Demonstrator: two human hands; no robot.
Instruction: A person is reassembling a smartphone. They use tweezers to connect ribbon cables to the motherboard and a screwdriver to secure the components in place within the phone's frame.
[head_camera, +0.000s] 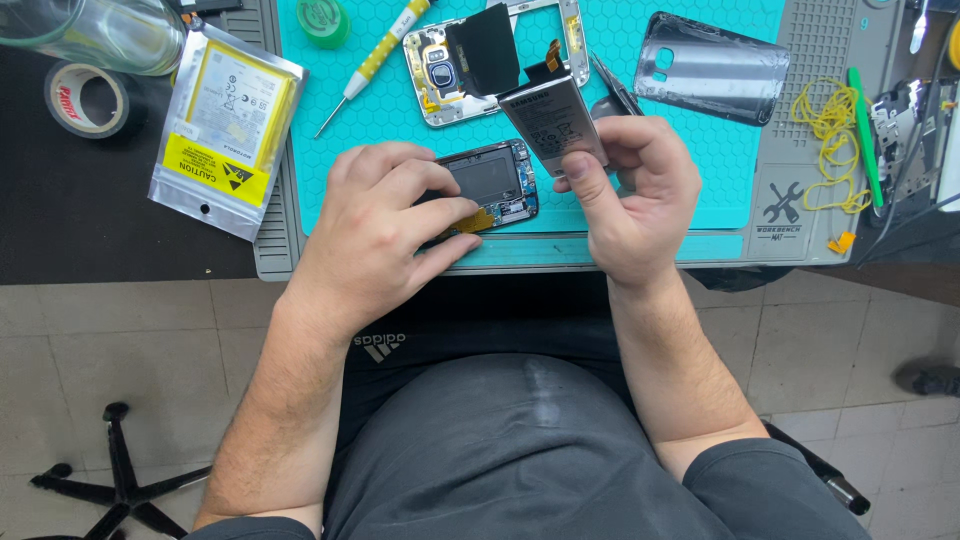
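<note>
While the opened phone body (487, 187) is steadied, the flat grey battery (552, 122) is held clear of it.
The left hand (385, 235) is pressed on the phone at the teal mat's (700, 190) near edge; the battery is pinched by the right hand (625, 195). The back cover (712, 68) and inner frame (455, 65) are already laid aside; the bay is judged empty, refitting outstanding.

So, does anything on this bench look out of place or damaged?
Nothing looks broken. The opened phone under the left hand has no battery: the right hand holds the battery above it. A tangle of yellow wire lies loose.
</note>
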